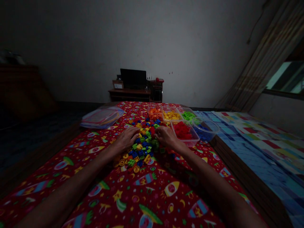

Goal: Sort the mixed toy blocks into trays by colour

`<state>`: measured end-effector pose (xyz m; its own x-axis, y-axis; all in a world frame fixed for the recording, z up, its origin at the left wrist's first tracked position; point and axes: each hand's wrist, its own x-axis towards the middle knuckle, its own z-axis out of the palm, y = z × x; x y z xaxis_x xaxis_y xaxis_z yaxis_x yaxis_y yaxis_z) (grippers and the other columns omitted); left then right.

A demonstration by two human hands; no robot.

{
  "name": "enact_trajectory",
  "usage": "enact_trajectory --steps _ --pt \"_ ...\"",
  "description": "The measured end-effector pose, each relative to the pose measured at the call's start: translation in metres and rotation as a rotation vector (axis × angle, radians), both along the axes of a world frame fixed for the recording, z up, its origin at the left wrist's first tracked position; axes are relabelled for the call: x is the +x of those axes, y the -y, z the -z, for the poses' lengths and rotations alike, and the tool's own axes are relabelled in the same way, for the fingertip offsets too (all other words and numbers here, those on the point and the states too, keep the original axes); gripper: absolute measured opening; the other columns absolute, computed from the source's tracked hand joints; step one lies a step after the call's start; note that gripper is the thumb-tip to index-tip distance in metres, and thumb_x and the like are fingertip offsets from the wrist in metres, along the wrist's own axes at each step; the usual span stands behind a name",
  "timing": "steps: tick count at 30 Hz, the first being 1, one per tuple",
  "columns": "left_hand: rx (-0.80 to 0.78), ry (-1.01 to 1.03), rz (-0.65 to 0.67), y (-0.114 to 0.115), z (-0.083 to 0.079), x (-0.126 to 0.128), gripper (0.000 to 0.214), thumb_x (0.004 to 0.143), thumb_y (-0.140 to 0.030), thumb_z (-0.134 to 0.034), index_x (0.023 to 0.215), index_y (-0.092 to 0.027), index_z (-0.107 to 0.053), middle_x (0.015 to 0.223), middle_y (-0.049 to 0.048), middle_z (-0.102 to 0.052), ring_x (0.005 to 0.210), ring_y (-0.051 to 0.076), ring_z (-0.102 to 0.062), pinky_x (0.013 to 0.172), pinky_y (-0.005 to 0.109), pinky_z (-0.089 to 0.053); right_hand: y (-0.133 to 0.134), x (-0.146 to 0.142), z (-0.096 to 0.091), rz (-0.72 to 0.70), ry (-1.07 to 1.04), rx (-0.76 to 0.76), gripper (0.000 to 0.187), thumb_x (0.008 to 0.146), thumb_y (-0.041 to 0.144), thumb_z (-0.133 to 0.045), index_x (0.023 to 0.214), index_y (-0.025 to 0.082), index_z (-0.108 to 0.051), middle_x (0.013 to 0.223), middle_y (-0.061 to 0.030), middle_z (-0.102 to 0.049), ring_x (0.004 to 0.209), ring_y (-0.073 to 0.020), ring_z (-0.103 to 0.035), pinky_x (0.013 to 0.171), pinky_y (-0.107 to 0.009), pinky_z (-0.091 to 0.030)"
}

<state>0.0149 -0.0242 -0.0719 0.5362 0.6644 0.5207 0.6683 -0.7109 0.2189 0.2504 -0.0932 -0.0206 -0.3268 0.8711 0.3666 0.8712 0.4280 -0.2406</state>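
Small multicoloured plastic bricks [142,146] lie between left hand [127,138] and right hand [165,136] (both curled; whether gripping, I cannot tell); a wide right-hand sweep could tip the adjacent clear rectangular plastic box [190,142].

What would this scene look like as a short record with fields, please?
Left hand: at the left edge of the mixed brick pile; grip unclear
Right hand: fingers over the pile's right side; grip unclear
Clear containers: orange, yellow, green, red and blue pieces, separated by colour
Far left: stacked translucent lids, apparently
Surface: red patterned cloth
Background: dark screen
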Motion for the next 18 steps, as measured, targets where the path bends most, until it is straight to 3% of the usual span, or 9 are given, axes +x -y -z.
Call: enact_trajectory --steps 6,10,13,15,18 --pt "0.036 0.015 0.011 -0.001 0.005 0.001 0.038 0.091 -0.036 -0.034 0.116 -0.017 -0.055 0.118 0.0109 -0.06 0.115 0.024 -0.05 0.102 0.045 -0.038 0.004 0.052 -0.04 0.311 0.085 0.058 0.024 0.085 0.027 -0.047 0.082 0.016 -0.068 0.076 -0.007 -0.066 0.064 -0.0133 -0.052 0.056 -0.024 -0.027" --pt "0.04 -0.006 0.01 0.0 0.003 0.002 0.037 0.09 -0.034 -0.033 0.114 -0.016 -0.057 0.114 0.0113 -0.062 0.112 0.024 -0.051 0.1 0.045 -0.039 0.006 0.081 -0.045 0.51 0.173 0.042 0.026 0.086 0.027 -0.045 0.091 0.018 -0.069 0.09 -0.0112 -0.067 0.077 -0.0186 -0.057 0.059 -0.025 -0.031" --pt "0.06 -0.012 0.006 -0.001 0.003 0.002 0.039 0.09 -0.033 -0.032 0.114 -0.015 -0.057 0.114 0.012 -0.062 0.112 0.024 -0.051 0.1 0.044 -0.039 0.008 0.086 -0.041 0.6 0.235 0.002 0.028 0.086 0.021 -0.041 0.093 0.016 -0.068 0.091 -0.0144 -0.066 0.078 -0.0201 -0.058 0.061 -0.027 -0.032" --pt "0.071 -0.016 -0.001 -0.001 0.005 0.002 0.039 0.09 -0.033 -0.031 0.114 -0.016 -0.057 0.115 0.0113 -0.061 0.113 0.024 -0.051 0.1 0.043 -0.039 0.007 0.08 -0.036 0.567 0.266 0.0 0.029 0.086 0.018 -0.04 0.089 0.014 -0.068 0.086 -0.0151 -0.065 0.074 -0.0199 -0.057 0.061 -0.027 -0.032" --pt "0.088 -0.017 -0.011 -0.001 0.006 0.001 0.038 0.091 -0.033 -0.031 0.115 -0.017 -0.056 0.115 0.0105 -0.061 0.113 0.023 -0.051 0.1 0.043 -0.04 0.005 0.057 -0.024 0.32 0.272 0.023 0.028 0.086 0.016 -0.039 0.086 0.014 -0.067 0.079 -0.0118 -0.064 0.069 -0.0174 -0.054 0.061 -0.027 -0.032"
